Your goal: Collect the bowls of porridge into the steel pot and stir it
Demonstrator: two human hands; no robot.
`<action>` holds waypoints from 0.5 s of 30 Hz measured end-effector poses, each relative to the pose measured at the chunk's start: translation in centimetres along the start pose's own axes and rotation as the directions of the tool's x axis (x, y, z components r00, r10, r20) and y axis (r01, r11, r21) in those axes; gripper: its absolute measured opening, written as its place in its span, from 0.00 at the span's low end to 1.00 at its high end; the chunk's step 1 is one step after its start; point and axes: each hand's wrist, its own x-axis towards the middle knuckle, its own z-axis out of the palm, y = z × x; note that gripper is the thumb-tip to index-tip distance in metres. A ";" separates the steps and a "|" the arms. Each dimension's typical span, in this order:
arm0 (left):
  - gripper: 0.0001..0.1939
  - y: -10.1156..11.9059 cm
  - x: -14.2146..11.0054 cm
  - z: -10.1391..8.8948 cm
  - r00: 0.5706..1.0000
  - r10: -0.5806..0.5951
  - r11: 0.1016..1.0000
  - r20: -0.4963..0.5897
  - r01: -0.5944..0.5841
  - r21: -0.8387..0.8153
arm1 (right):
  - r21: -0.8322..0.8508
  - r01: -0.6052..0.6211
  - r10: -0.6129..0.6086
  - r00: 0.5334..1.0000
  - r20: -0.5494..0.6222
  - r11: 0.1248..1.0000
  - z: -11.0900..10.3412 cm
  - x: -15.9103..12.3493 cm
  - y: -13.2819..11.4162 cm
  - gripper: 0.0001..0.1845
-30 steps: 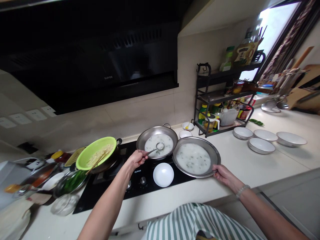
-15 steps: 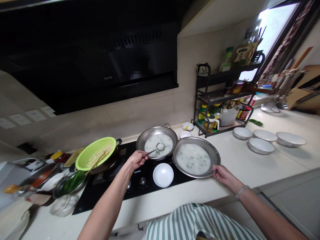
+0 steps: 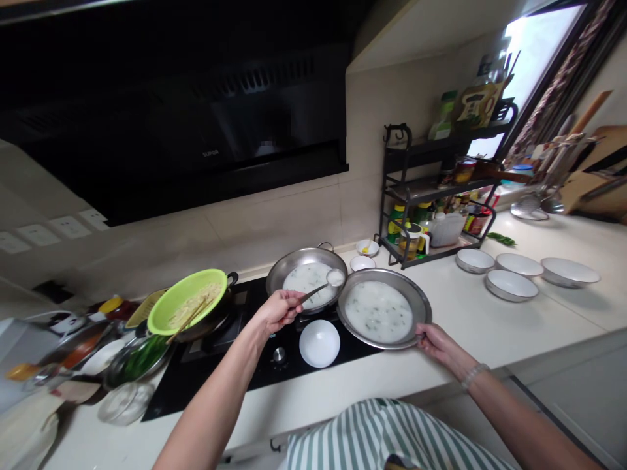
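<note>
My left hand [image 3: 281, 311] is closed round the handle of a ladle [image 3: 316, 292], whose bowl carries white liquid over the right rim of the rear steel pan [image 3: 275, 274]. That pan sits on the stove and holds white soup with green bits. My right hand [image 3: 437, 341] grips the near right edge of a second steel pan [image 3: 422, 307], which holds similar white soup and is slightly tilted. Whether it grips a handle or the rim is hard to see. A white bowl [image 3: 319, 343] with nothing in it sits on the stove in front of the pans.
At left, a green colander [image 3: 159, 310] of pale strips with chopsticks rests on a dark pan. Several white bowls [image 3: 512, 286] stand on the right counter [image 3: 460, 339]. A black spice rack [image 3: 409, 156] stands behind, and the range hood [image 3: 196, 117] hangs above the stove [image 3: 196, 372].
My left hand has moved right with the ladle, lifting its bowl from the soup in the rear pan to that pan's right rim. My right hand and its pan stay about the same.
</note>
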 end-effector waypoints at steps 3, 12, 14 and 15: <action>0.12 -0.5 0.1 2.0 0.998 0.012 0.997 0.066 -0.017 0.081 | -0.002 0.011 -0.011 1.000 0.003 1.000 0.0 0.0 0.1 0.11; 0.12 -5.9 2.2 7.4 0.953 0.265 0.529 0.145 -0.270 0.804 | 0.017 0.032 -0.032 0.999 0.001 0.999 -0.1 0.1 0.4 0.11; 0.16 -7.0 2.4 7.8 0.923 0.311 0.295 0.227 -0.321 0.900 | 0.022 0.034 -0.034 0.999 0.004 0.999 -0.1 0.1 0.4 0.11; 0.19 -7.5 2.4 7.9 0.916 0.311 0.219 0.253 -0.329 0.919 | 0.025 0.035 -0.035 0.999 0.006 0.999 -0.1 0.1 0.4 0.11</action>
